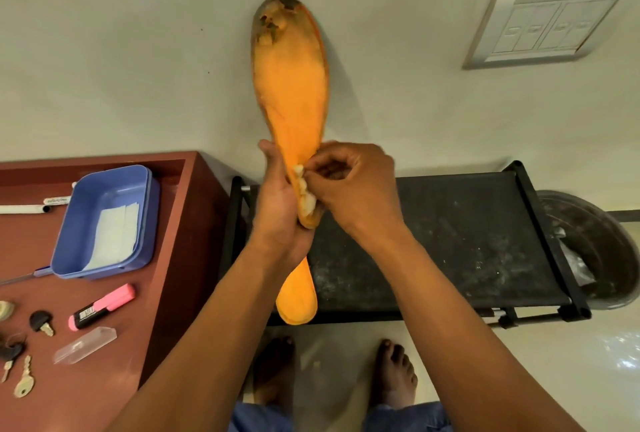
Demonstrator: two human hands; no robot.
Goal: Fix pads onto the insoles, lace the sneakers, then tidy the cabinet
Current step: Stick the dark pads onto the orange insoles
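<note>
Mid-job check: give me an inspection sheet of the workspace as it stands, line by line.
Surface: brown cabinet top at left; black rack below the hands.
Job's things: orange insole held upright, worn at its top end; white pad against its lower part; second insole behind the left wrist.
Clutter: blue tray holding white sheets, pink marker, keys, clear cap.
Grippers: left hand grips the insole; right hand pinches the pad.
Cables: nothing seen.
Surroundings: wall switch panel, dark bin at right, bare feet on the floor.
</note>
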